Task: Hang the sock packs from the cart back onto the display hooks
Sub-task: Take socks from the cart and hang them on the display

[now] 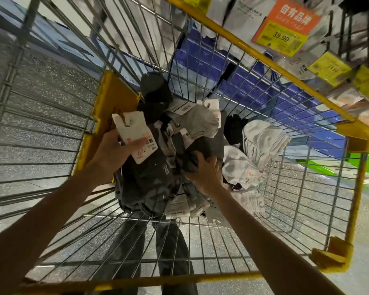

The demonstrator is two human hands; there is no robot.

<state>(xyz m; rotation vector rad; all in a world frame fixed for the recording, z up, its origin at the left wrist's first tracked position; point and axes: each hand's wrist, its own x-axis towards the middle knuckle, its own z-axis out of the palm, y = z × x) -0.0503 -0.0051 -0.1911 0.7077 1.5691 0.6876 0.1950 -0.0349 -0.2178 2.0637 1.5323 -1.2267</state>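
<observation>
I look down into a wire shopping cart (264,158) with yellow rims. A heap of sock packs (179,133) in dark grey, black and white fills its floor. My left hand (113,152) grips a dark sock pack (149,175) by its white card header (134,135), whose hook slot points up. My right hand (205,171) reaches into the pile, its fingers curled into a dark pack (192,154). White sock packs (262,143) lie to the right of that hand. Display packs hang at the top right behind price tags (283,28).
The cart's yellow rim (254,52) runs diagonally across the top right, close to the display. Blue boxes (243,81) show through the far wire wall. Speckled floor surrounds the cart. My legs stand under the near wire wall.
</observation>
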